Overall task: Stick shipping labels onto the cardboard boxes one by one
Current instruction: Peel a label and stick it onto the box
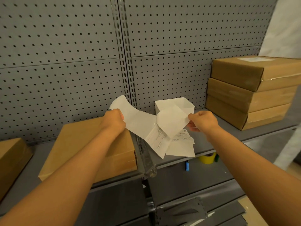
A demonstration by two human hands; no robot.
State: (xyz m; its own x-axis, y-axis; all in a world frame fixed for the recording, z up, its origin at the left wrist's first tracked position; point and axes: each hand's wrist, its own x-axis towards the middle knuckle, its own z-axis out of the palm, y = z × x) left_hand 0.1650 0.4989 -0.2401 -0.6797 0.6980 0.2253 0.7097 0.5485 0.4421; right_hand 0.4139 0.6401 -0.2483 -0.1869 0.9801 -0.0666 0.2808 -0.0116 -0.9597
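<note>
My left hand (114, 119) grips a white backing sheet (138, 121) that curls up above the grey shelf. My right hand (202, 120) pinches the corner of a white shipping label (171, 121), peeled partly away from that sheet. Printed text shows on the part that hangs below (157, 137). A flat cardboard box (84, 144) lies on the shelf under my left forearm. More printed labels (182, 144) lie on the shelf beneath the held sheet. At the right stands a stack of three cardboard boxes (250, 92); the top one bears a white label (255, 59).
A white plastic bin (182, 103) stands at the back of the grey shelf (203, 144), against the pegboard wall (81, 62). Another cardboard box (11, 157) sits at the far left. On a lower shelf lie a yellow tape roll (207, 159) and a blue marker (187, 166).
</note>
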